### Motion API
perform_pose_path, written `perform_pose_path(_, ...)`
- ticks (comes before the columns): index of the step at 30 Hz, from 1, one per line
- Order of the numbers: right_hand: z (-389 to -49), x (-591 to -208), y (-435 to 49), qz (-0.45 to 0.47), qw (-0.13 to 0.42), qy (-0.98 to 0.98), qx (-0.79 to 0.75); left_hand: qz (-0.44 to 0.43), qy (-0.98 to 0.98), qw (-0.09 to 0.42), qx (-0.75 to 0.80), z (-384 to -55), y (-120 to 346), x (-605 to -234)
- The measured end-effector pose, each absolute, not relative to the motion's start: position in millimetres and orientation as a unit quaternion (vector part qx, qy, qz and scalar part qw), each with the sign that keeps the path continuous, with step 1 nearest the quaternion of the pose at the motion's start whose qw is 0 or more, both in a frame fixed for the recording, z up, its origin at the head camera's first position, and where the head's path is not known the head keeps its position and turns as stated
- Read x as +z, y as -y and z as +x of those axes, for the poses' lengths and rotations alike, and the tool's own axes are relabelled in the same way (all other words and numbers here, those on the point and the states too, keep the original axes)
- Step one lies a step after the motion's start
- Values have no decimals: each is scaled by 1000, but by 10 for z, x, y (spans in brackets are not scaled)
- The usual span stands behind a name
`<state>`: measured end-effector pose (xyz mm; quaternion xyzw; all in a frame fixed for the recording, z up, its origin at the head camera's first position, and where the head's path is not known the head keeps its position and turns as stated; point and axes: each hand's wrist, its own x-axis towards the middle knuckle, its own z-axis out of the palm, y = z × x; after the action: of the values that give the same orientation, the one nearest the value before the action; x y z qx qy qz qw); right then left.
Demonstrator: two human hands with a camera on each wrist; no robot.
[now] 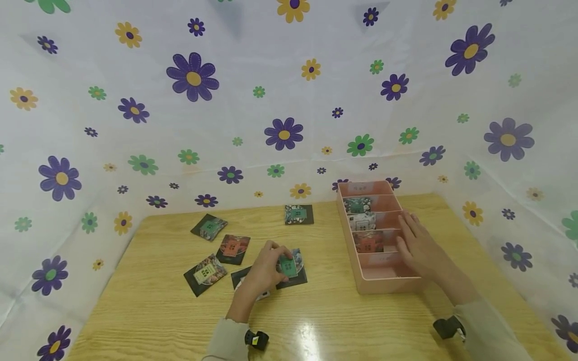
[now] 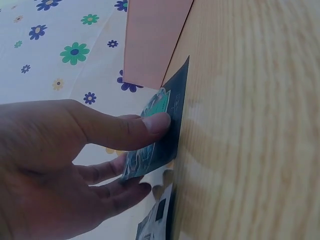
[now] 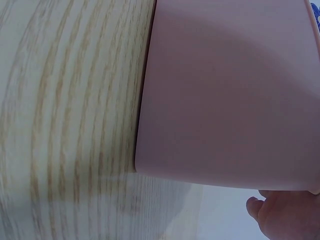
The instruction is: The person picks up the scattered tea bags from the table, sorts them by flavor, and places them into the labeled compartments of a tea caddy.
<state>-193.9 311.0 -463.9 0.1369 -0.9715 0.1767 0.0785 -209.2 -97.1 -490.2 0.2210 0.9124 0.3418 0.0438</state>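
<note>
My left hand [image 1: 264,271] pinches a small flat dark packet with a green label [image 1: 289,267] between thumb and fingers. In the left wrist view, the thumb lies across the face of this green-labelled packet [image 2: 172,117], and its near edge tilts off the table. Partly hidden under my left forearm is a white-labelled packet [image 1: 238,277]. My right hand [image 1: 420,245] rests at the right rim of a pink divided box [image 1: 393,286], fingers extended. Inside the box, separate compartments hold a green-labelled packet [image 1: 357,205], a white-labelled packet [image 1: 363,222] and a red-labelled packet [image 1: 369,242].
Left of my left hand lie a red-labelled packet [image 1: 233,248], a yellow-labelled packet [image 1: 205,274] and another green-labelled packet [image 1: 209,227]. One more packet [image 1: 298,214] lies near the wooden table's [image 1: 158,321] back edge. A flowered sheet [image 1: 253,115] surrounds the table's back and sides.
</note>
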Motion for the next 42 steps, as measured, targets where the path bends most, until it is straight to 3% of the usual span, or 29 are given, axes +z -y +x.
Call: perform_pose_path(42,-1968,-4644,-3126,136,67,972,180,213,-860,-35,463,-2115,924,-4809)
